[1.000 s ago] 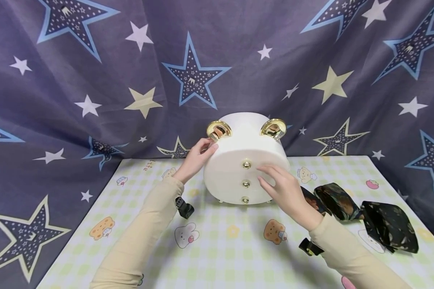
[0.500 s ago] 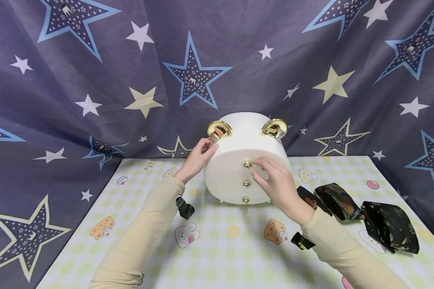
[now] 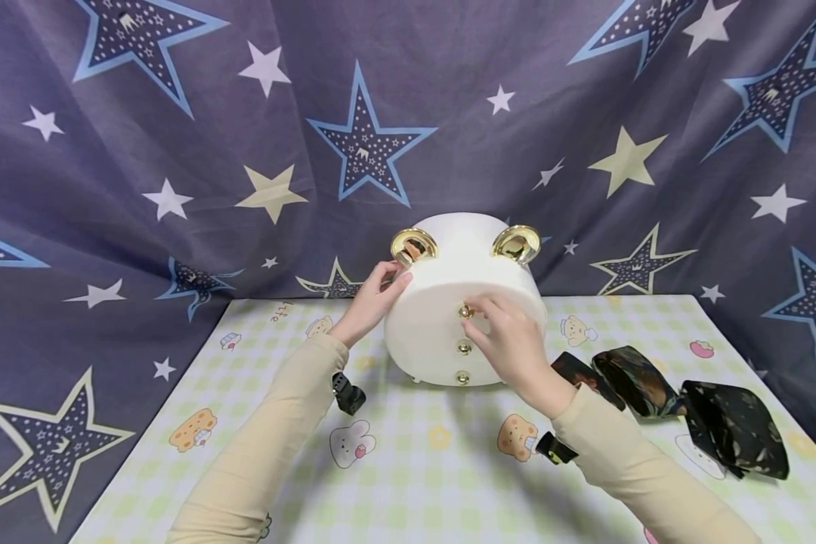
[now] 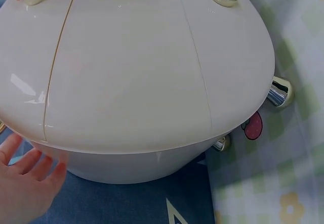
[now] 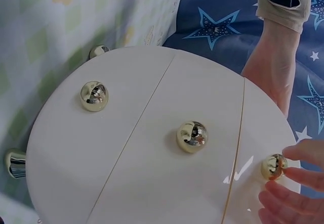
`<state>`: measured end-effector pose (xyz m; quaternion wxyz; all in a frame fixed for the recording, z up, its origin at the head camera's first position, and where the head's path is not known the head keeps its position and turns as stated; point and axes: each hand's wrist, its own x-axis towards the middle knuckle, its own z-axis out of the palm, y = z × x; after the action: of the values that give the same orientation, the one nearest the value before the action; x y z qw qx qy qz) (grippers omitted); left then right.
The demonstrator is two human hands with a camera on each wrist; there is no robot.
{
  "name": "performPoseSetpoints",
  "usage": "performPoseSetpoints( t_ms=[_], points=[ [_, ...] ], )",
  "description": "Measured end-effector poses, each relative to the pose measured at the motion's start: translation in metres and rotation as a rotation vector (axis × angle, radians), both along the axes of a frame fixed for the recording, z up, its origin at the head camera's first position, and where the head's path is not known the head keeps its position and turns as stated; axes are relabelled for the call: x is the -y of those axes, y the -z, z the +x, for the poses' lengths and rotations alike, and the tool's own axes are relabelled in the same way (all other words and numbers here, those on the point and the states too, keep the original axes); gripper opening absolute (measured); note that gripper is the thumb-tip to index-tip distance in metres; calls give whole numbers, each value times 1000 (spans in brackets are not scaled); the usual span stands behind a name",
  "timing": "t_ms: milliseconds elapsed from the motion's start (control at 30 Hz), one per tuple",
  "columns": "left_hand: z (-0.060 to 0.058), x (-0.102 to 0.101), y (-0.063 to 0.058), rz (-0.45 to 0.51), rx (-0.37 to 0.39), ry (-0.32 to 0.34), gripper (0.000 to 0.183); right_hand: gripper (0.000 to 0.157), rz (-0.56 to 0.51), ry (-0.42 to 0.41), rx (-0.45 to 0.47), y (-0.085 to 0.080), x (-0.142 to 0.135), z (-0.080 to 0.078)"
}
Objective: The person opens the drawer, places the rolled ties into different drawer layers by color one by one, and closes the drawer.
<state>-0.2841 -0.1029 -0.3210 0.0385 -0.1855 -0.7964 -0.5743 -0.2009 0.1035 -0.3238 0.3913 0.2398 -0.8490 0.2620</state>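
A white, rounded drawer cabinet (image 3: 418,329) with two gold ear-shaped pieces (image 3: 517,244) stands upright on the table. Three gold knobs run down its front: a top knob (image 5: 274,167), a middle knob (image 5: 192,136) and a bottom knob (image 5: 94,96). Thin seams divide the front into drawer faces. With thumb and fingers, my right hand (image 3: 513,340) pinches the top knob. My left hand (image 3: 374,298) rests against the cabinet's upper left side, its fingers fairly straight in the left wrist view. Part of the right drawer faces is hidden behind my right hand.
Several dark patterned pouches (image 3: 734,427) lie on the right of the table. A checked tablecloth (image 3: 408,483) with cartoon prints covers the table. Behind the cabinet hangs a purple-blue star curtain (image 3: 449,151).
My right hand has moved left across the front to the top knob, and its fingers have closed on it. The left hand and the cabinet have stayed in place.
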Motion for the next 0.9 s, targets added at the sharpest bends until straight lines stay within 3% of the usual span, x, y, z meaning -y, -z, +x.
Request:
performPoseSetpoints(
  t_ms=[433,900],
  points=[
    [2,-1,0,14,-11,-4,29,19,56,79,-88,4,7,-7],
    [0,-1,1,12,2,3,31,19,99,109,-236,6,10,-13]
  ],
)
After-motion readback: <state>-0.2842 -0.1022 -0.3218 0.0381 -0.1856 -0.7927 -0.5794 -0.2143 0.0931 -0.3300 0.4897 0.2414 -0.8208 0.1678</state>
